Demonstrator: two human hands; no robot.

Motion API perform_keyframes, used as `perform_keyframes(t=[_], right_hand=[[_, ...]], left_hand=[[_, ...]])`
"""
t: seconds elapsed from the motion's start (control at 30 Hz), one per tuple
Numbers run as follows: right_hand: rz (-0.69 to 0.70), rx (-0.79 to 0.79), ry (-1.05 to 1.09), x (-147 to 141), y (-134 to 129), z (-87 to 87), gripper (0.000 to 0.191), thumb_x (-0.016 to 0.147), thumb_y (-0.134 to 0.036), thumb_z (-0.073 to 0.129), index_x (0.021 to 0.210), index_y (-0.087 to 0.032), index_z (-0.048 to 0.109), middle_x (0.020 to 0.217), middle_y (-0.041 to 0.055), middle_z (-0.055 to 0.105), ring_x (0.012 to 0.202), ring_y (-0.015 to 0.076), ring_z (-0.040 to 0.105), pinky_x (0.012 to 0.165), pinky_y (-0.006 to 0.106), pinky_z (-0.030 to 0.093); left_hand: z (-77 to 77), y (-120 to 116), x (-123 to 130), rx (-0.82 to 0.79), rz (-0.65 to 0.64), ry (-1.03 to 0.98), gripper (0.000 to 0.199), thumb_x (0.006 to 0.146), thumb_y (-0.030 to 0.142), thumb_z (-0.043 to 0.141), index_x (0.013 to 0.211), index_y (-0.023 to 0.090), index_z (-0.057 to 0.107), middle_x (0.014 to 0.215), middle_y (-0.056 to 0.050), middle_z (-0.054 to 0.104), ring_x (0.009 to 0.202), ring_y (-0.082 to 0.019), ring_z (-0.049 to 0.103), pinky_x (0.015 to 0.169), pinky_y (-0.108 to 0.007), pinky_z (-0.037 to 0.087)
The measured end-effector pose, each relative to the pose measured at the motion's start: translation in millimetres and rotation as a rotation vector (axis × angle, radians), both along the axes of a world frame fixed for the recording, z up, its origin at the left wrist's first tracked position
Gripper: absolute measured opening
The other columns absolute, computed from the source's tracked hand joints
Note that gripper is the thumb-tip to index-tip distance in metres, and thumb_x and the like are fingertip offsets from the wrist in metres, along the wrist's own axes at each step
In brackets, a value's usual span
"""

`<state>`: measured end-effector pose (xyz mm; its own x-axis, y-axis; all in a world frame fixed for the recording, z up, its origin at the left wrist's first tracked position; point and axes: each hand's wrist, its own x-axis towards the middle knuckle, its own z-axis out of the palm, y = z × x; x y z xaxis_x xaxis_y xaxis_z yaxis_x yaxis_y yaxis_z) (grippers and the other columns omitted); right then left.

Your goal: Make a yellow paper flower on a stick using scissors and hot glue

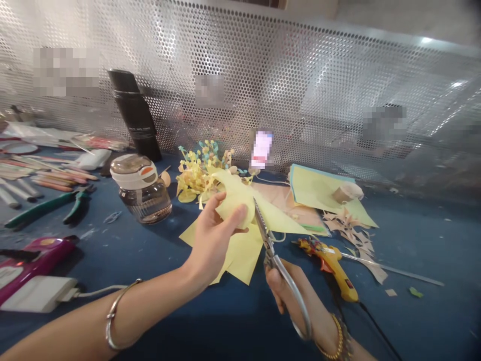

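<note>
My left hand (214, 235) pinches a sheet of pale yellow paper (278, 213) between thumb and fingers, holding it above the table. Wrapped around the handles of metal scissors (267, 240) is my right hand (291, 288). The blades point up and away, at the yellow paper just right of my left thumb; how far apart they are is hard to tell. Below lie more pieces of yellow paper (244, 255). A cluster of small yellow and teal paper flowers (195, 175) stands just behind my left hand.
A yellow glue gun (340, 271) with a clear glue stick lies at right, near peach paper scraps (353, 233). A tape roll (347, 192) rests on stacked sheets. At left are a glass jar (145, 193), green-handled pliers (48, 208), a black bottle (137, 118) and a purple power strip (45, 260).
</note>
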<state>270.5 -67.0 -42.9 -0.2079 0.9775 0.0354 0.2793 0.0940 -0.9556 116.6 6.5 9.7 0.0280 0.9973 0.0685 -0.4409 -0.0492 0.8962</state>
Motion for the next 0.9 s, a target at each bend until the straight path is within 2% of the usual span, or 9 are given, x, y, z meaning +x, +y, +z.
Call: perform_keyframes(t=[0.23, 0.37, 0.5, 0.9], right_hand=[[0.048, -0.040, 0.107, 3.0, 0.8, 3.2, 0.050, 0.087, -0.065, 0.039, 0.072, -0.017, 0.046, 0.062, -0.0042, 0.038, 0.047, 0.0084, 0.042, 0.042, 0.021, 0.043], [0.058, -0.028, 0.099, 9.0, -0.7, 2.3, 0.048, 0.089, -0.061, 0.038, 0.074, -0.017, 0.046, 0.063, -0.0039, 0.039, 0.048, 0.0093, 0.044, 0.045, 0.024, 0.046], [0.068, -0.010, 0.062, 14.3, 1.4, 2.2, 0.047, 0.090, -0.060, 0.037, 0.074, -0.017, 0.046, 0.064, -0.0033, 0.039, 0.050, 0.0100, 0.046, 0.047, 0.025, 0.047], [0.077, 0.002, -0.101, 19.3, 5.5, 16.2, 0.055, 0.086, -0.068, 0.032, 0.060, -0.020, 0.040, 0.055, -0.0026, 0.040, 0.047, 0.0108, 0.043, 0.040, 0.022, 0.038]], left_hand=[[2.8, 1.0, -1.4, 0.055, -0.084, 0.052, 0.038, 0.077, 0.025, 0.069, 0.112, 0.021, 0.054, 0.091, -0.001, 0.061, 0.073, -0.011, 0.057, 0.057, -0.019, 0.053], [3.4, 0.4, -2.1, 0.061, -0.107, 0.099, 0.041, 0.077, 0.026, 0.069, 0.115, 0.021, 0.054, 0.091, -0.001, 0.061, 0.073, -0.012, 0.056, 0.058, -0.020, 0.054], [3.4, 1.2, -3.8, 0.045, -0.111, 0.141, 0.054, 0.076, 0.028, 0.070, 0.124, 0.019, 0.048, 0.090, -0.003, 0.062, 0.073, -0.013, 0.057, 0.059, -0.024, 0.055], [7.8, 4.8, -7.6, 0.008, -0.154, 0.099, 0.061, 0.070, 0.025, 0.073, 0.127, 0.020, 0.050, 0.085, -0.003, 0.066, 0.066, -0.013, 0.059, 0.056, -0.023, 0.054]])
